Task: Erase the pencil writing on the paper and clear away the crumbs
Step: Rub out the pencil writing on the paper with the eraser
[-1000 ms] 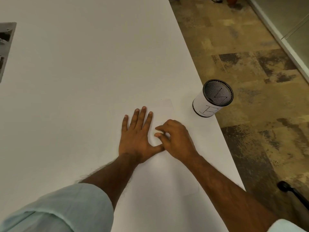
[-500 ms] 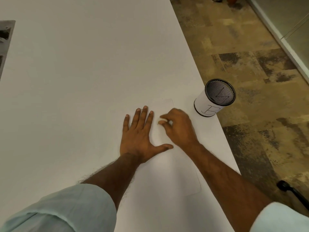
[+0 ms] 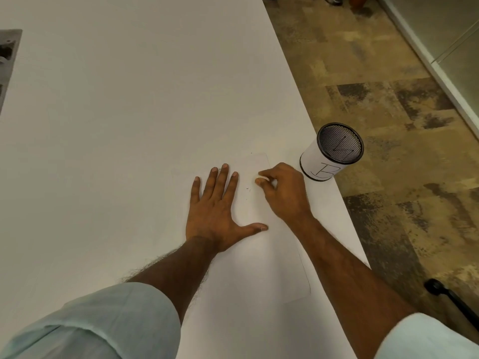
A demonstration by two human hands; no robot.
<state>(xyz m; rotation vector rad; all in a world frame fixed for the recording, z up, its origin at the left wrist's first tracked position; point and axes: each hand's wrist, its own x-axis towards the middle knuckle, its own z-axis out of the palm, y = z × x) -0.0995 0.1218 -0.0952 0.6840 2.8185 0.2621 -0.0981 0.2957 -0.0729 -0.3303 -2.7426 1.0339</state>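
Pinching a small eraser (image 3: 260, 180), right hand (image 3: 283, 193) rubs the paper (image 3: 261, 250) — left hand (image 3: 216, 211) spread flat, steadying it; brushing away crumbs (image 3: 248, 189) likely follows.

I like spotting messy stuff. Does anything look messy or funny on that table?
A little. Tiny dark crumbs lie on the paper between the left hand, flat on the sheet, and the right hand. The mesh cup stands very near the table's edge. Nothing looks spilled or torn.
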